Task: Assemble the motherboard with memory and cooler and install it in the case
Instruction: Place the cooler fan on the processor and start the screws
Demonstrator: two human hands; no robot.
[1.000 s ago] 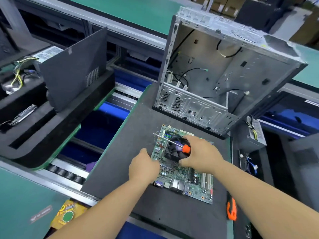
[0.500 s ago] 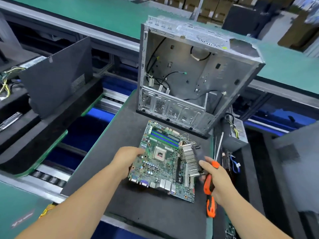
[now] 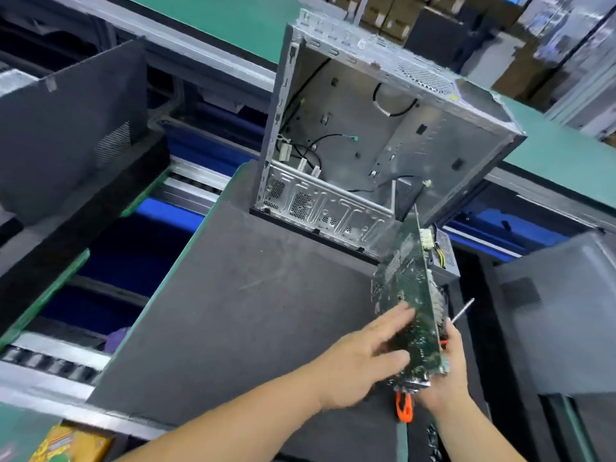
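On the left, a dark side panel (image 3: 71,128) is stood up in a black foam tray (image 3: 83,208). In the middle, the grey tabletop (image 3: 240,295) is seen, with the open metal case (image 3: 376,128) at its far end. The left hand (image 3: 363,355) is laid on the motherboard (image 3: 411,305), fingers (image 3: 396,316) spread flat. The board is held up on edge, near right. It is gripped from behind by the right hand (image 3: 450,371), together with an orange screwdriver (image 3: 404,408).
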